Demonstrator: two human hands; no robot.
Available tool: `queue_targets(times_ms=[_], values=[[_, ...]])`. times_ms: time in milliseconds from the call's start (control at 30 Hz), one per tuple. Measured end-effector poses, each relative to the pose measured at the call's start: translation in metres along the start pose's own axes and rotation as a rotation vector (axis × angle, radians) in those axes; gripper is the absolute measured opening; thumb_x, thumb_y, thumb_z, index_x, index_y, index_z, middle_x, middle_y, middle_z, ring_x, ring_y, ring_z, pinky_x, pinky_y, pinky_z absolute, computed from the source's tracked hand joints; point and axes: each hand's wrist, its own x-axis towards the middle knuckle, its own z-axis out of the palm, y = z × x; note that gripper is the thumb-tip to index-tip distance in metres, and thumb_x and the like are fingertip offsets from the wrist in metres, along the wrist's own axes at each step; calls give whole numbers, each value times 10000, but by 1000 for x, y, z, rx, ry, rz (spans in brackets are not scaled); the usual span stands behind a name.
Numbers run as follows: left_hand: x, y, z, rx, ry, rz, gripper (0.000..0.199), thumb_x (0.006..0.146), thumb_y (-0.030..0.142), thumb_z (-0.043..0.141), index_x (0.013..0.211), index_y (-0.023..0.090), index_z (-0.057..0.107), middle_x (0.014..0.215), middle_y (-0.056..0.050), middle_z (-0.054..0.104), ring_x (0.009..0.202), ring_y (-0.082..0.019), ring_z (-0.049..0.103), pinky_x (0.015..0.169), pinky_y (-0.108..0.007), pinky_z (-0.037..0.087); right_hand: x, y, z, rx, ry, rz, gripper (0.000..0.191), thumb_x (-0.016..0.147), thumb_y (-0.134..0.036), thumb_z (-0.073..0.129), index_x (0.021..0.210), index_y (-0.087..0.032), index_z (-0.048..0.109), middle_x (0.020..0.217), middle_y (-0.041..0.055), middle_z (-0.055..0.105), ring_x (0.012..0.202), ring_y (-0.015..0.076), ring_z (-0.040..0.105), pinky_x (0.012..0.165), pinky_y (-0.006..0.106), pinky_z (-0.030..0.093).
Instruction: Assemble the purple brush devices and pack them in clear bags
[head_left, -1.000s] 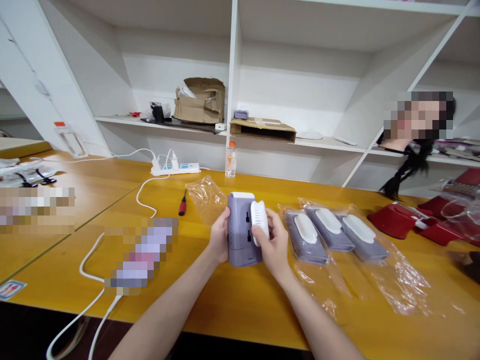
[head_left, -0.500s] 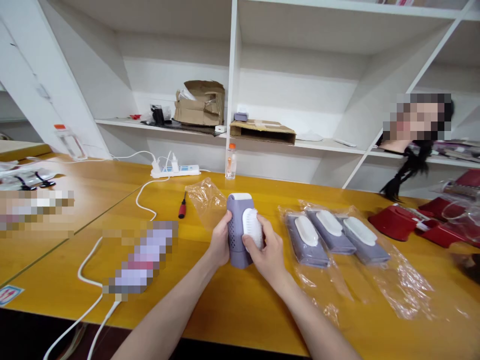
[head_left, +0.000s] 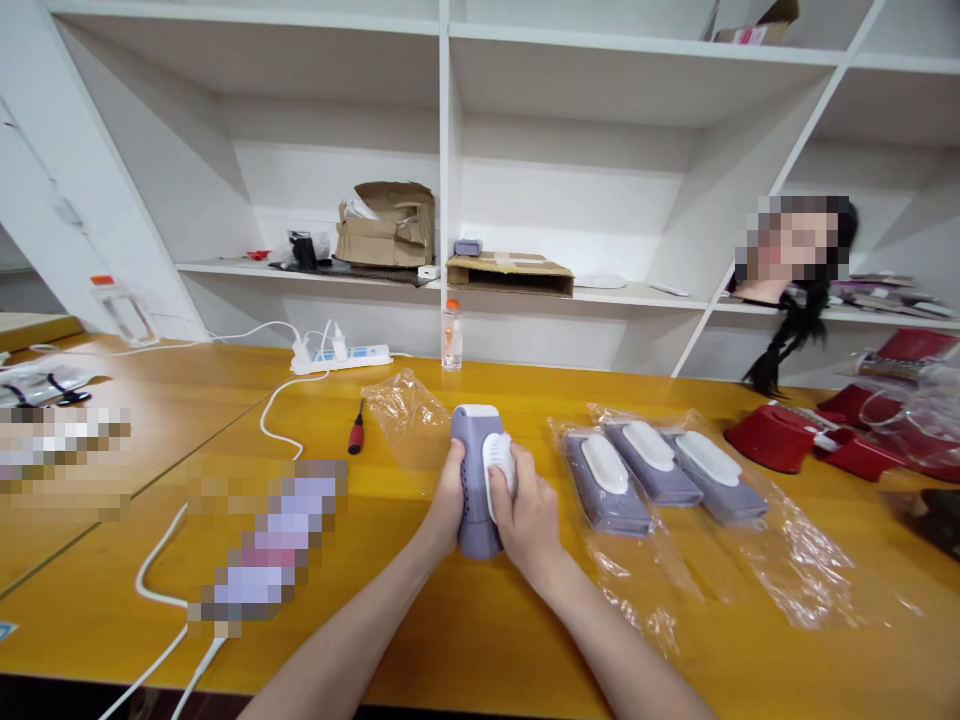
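Note:
A purple-grey device (head_left: 477, 500) with a white top stands upright between my hands above the wooden table. My left hand (head_left: 448, 495) grips its left side, where small holes show. On its right face is a white bristled piece (head_left: 499, 468), and my right hand (head_left: 529, 505) has its thumb and fingers closed around that piece. To the right lie three similar purple-grey devices with white pieces on top, in clear plastic: the near one (head_left: 606, 485), the middle one (head_left: 652, 462) and the right one (head_left: 716, 475).
A crumpled clear bag (head_left: 409, 410) and a red screwdriver (head_left: 356, 432) lie behind and left. A pixelated phone-like object (head_left: 274, 545) with white cables is at left. A power strip (head_left: 341, 359), a bottle (head_left: 452, 340) and red holders (head_left: 772, 438) stand further off.
The camera view has tilted and shifted slightly. The device is turned a little, its holed side showing less, and my right thumb has moved up over the white piece.

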Motion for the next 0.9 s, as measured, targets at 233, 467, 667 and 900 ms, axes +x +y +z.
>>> queue_targets(times_ms=[233,467,667,900], values=[[-2,-3,3,-7,21,-32,509,837,491,373,1023,92,627,950,-118,685,972,-235,602,878,-305,444,6,0,-6,-10,-68,22,299,885,-338,310,1043,-134,460,861,107,668,701,228,647,620,293,446],[-9,-11,8,1,77,-12,477,829,477,404,1073,121,607,971,-97,682,951,-220,612,864,-290,452,9,3,-7,11,-59,70,290,878,-350,314,1007,-147,476,831,98,665,694,218,641,604,273,428],[-8,0,8,-75,34,-50,511,802,512,425,1029,98,622,880,-122,693,912,-250,626,830,-321,473,21,-5,-13,182,-158,143,290,852,-390,390,1036,-184,478,804,52,644,697,199,610,621,269,410],[9,52,-20,-277,19,295,595,777,584,369,1099,126,571,877,-141,677,822,-297,641,748,-449,489,45,18,3,187,-208,360,384,873,-426,309,1087,-174,505,784,55,582,693,182,553,648,295,406]])
